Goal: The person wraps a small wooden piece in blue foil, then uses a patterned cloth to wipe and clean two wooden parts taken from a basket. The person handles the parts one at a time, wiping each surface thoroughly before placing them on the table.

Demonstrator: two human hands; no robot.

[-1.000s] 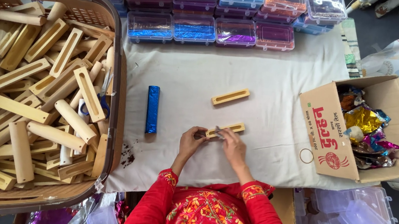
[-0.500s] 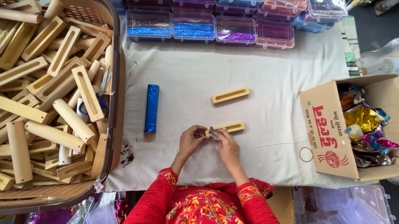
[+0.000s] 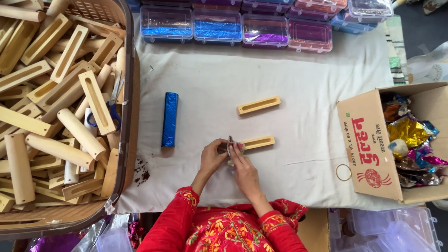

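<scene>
Since the earlier frame our two hands have drawn closer together and lifted a small dark piece up between the fingertips, while the slotted wooden block [image 3: 258, 142] beside them has stayed where it lay. That small piece [image 3: 228, 146], thin and too small to name for sure, is pinched between our left hand [image 3: 213, 155] and our right hand [image 3: 242, 165], both closed on it at the near middle of the worktop [image 3: 294, 83]. The slotted block lies just to the right of our fingers, touching or nearly touching the right hand, its long axis running left to right and tilted slightly up at the far end; the right hand is the nearer one. Both wrists come in from below, red embroidered sleeves [image 3: 224, 235] bent inward. A second slotted block [image 3: 259, 105] lies farther off, on the same slant. To the left lies a blue foil-wrapped bar [image 3: 170, 119], upright along our line of sight. Beyond it the brown basket [image 3: 118, 198] holds many wooden blocks; a cardboard box [image 3: 367, 142] of coloured foil sits at right, and clear cases of foil [image 3: 217, 26] line the far edge
</scene>
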